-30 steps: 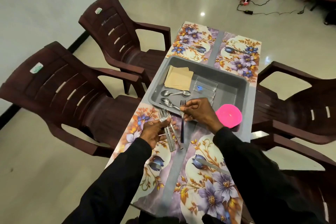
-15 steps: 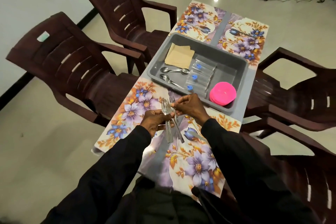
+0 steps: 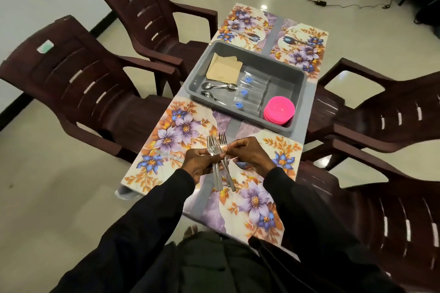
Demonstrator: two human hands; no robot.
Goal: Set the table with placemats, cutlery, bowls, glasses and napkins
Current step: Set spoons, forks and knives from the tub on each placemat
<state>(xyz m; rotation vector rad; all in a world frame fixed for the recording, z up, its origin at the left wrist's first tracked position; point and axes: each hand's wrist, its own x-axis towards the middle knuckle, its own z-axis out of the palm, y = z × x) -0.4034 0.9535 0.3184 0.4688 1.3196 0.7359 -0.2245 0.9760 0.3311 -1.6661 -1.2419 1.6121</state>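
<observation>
Clearly the left hand [image 3: 202, 162] is curled round a small bunch of forks [image 3: 217, 178], gripping them at mid-stem. Their long axis runs away from the person: tines point forward past the knuckles, and the flat handles trail back below the palm, slightly fanned. They are thin, shiny metal. Just beside it, the right hand [image 3: 250, 155] pinches the neck of one fork [image 3: 222, 138] between thumb and fingertips; its tines stand a little ahead of the others. Both wrists bend inward so the knuckles nearly meet, and black sleeves [image 3: 152, 219] cover both forearms.

Under the hands lie two glossy rectangular placemats printed with purple and orange flowers, one to the left [image 3: 171, 134] and one to the right and nearer the body [image 3: 258, 202], with a grey strip of table [image 3: 201, 200] between them.

Ahead of the hands sits a grey plastic tray [image 3: 300, 100] with rounded corners. It holds tan folded napkins [image 3: 223, 69], steel spoons [image 3: 219, 86], clear glasses [image 3: 251, 90] lying on their sides with blue stickers, and a stack of round pink bowls [image 3: 279, 110]. Beyond the tray are two more floral placemats [image 3: 301, 51]. Dark brown slatted plastic chairs [image 3: 78, 78] stand off to both sides.
</observation>
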